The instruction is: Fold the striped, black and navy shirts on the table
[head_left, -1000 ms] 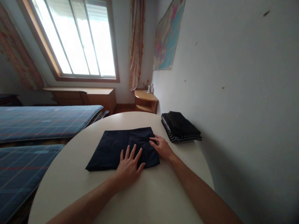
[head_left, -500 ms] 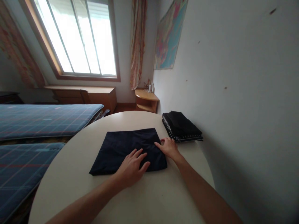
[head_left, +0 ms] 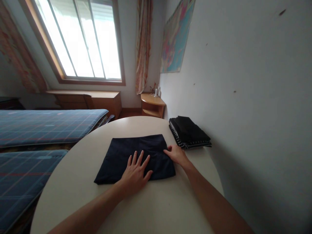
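Note:
A folded navy cloth point(head_left: 122, 161) lies flat on the round white table point(head_left: 146, 208); which kind of garment it is, I cannot tell. Across its lower middle my left hand point(head_left: 136, 174) rests palm down with fingers spread. My right hand point(head_left: 177, 155) is at the cloth's right edge, the thumb on top and the fingers curled against the side, pinching it. Beyond that hand, near the wall, sits a stack of folded black clothes point(head_left: 188, 130) with white stitch-like trim along its edges.
Two beds with blue plaid mattresses point(head_left: 48, 126) stand left of the table. A white wall point(head_left: 255, 113) runs close along the right. Farther back are a wooden desk point(head_left: 104, 94), a corner shelf point(head_left: 152, 99) and a bright window point(head_left: 83, 42).
My left hand has shifted slightly left and spread its fingers flatter on the cloth. The right fingers have closed on the edge, and the cloth has slid very slightly right.

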`<action>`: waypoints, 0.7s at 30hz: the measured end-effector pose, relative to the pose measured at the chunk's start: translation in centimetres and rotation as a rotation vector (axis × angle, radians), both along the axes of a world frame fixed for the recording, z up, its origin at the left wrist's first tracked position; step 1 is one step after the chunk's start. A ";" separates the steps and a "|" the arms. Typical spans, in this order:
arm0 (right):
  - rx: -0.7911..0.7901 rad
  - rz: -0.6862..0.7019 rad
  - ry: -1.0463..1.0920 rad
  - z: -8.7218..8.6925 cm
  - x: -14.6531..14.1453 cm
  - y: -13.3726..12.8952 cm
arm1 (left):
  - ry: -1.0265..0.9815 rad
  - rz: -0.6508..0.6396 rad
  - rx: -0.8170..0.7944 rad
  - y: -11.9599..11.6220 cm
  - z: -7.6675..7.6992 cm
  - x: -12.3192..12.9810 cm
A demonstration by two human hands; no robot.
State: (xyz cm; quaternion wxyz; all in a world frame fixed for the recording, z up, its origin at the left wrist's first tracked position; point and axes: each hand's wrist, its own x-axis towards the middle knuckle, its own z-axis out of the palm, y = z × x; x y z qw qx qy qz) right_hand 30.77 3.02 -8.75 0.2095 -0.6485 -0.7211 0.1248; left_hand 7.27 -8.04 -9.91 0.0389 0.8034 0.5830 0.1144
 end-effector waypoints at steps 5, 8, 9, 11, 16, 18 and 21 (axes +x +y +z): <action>-0.053 0.005 0.125 0.3 0.6 0.6 | -0.020 0.000 0.004 -0.4 0.3 1.3; -0.048 -0.049 0.163 0.1 0.5 0.5 | -0.034 0.012 0.039 -0.6 0.1 1.9; -0.031 -0.048 0.171 0.0 0.4 0.4 | -0.036 0.014 0.046 -0.6 0.0 2.1; 0.015 0.010 0.191 -0.1 0.3 0.1 | -0.038 0.018 0.050 -0.6 -0.1 2.3; 0.053 0.218 0.206 0.4 0.7 -0.5 | -0.037 0.023 -0.021 -0.6 0.3 3.1; 0.044 0.216 0.192 0.6 1.2 -0.4 | -0.035 0.013 -0.074 -0.2 0.7 3.4; 0.041 0.199 0.173 0.8 2.1 -0.1 | -0.038 0.027 -0.106 1.5 1.6 3.8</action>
